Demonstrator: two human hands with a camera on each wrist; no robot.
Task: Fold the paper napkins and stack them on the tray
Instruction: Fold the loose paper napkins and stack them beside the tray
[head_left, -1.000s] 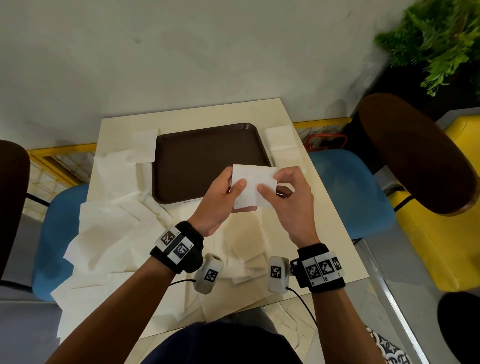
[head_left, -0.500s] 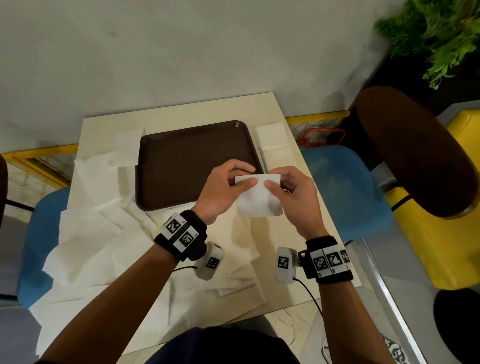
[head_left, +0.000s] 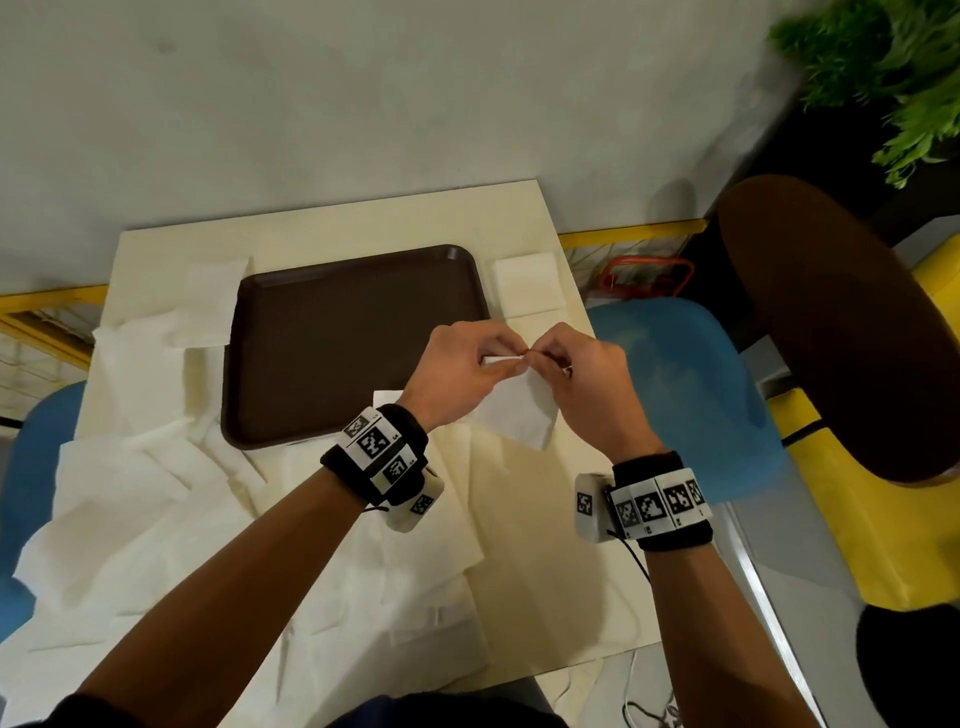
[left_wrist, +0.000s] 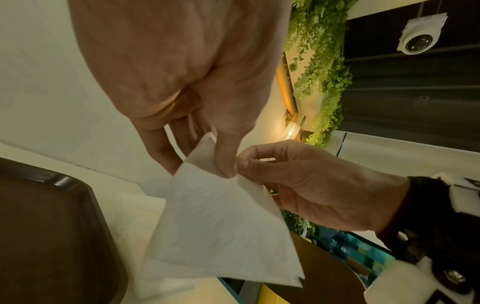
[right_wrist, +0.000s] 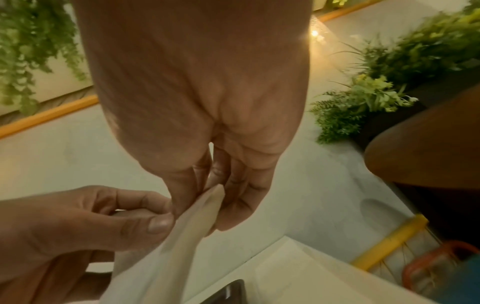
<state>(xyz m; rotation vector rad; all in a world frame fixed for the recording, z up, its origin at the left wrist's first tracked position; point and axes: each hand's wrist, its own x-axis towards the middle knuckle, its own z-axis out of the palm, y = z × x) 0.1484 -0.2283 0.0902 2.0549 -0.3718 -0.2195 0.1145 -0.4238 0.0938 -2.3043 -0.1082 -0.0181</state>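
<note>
- The napkin (head_left: 519, 415) is held in the air between both hands, its top edge pinched and the rest hanging below the fingertips as a folded, roughly triangular flap (left_wrist: 221, 222).
- The left hand (head_left: 457, 374) pinches that top edge between thumb and forefinger; its other fingers are curled behind the paper.
- The right hand (head_left: 582, 384) pinches the same edge right beside the left thumb, fingertips nearly touching. I judge the two pinches sit close together to bring layers or corners into line for a fold.
- Holding it aloft probably lets the loose part hang straight, so the edges can be matched before creasing.
- The tray (head_left: 337, 338) lies below and left of the fingers, with nothing stacked on it yet.
- A small pile of folded napkins (head_left: 527, 286) sits beyond the fingertips, beside the tray's far right corner.
- Unfolded napkins (head_left: 130, 493) sprawl over the table (head_left: 519, 571) nearer the wrists and to the left, one overlapping the tray's near edge.
- Nothing stands between the fingers and the tray.
</note>
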